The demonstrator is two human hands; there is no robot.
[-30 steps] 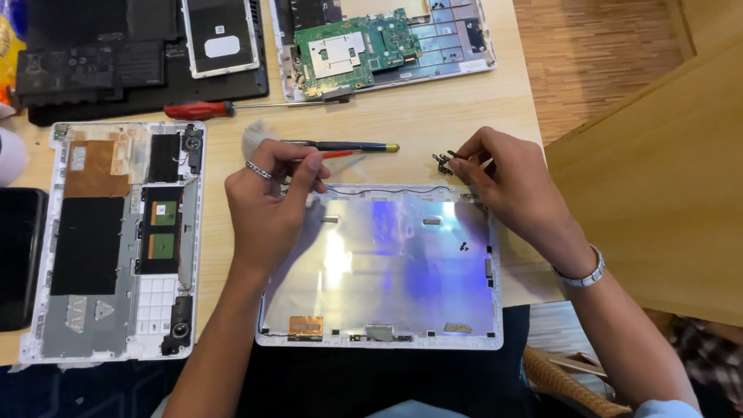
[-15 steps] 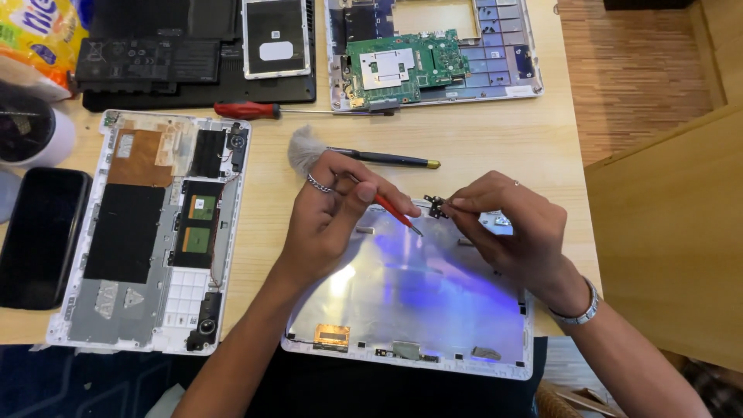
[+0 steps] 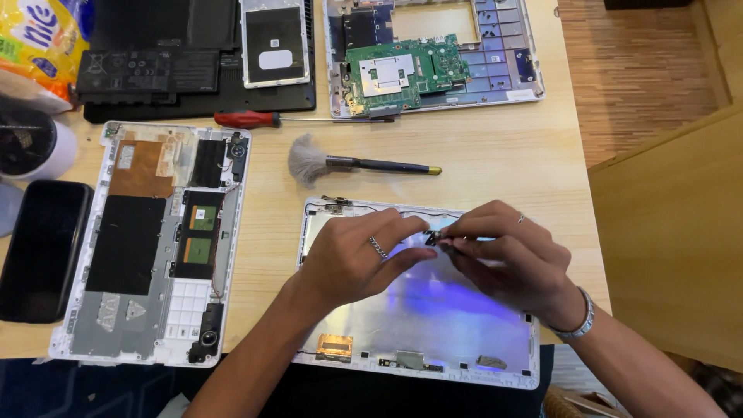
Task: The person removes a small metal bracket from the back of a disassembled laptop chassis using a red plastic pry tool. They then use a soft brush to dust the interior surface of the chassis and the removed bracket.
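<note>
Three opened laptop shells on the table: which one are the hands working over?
The silver-lined lid shell nearest the person, under both hands. The other two lie left and top, untouched.

Silvery laptop lid panel (image 3: pixel 433 325) with a blue-violet sheen at lower centre, green circuit board (image 3: pixel 406 73) at top centre, red-handled screwdriver (image 3: pixel 248 119) upper left, grey-bristled brush (image 3: pixel 309 161) with black handle and yellow tip, pale wood table (image 3: pixel 495 147), yellow snack bag (image 3: pixel 35 39) top left.

Both forearms were bare, with no sleeves showing. The left hand (image 3: pixel 352 259) wore a silver ring on one finger. The right hand (image 3: pixel 507 259) wore a thin ring, with a silver bracelet (image 3: pixel 576 321) around its wrist.
</note>
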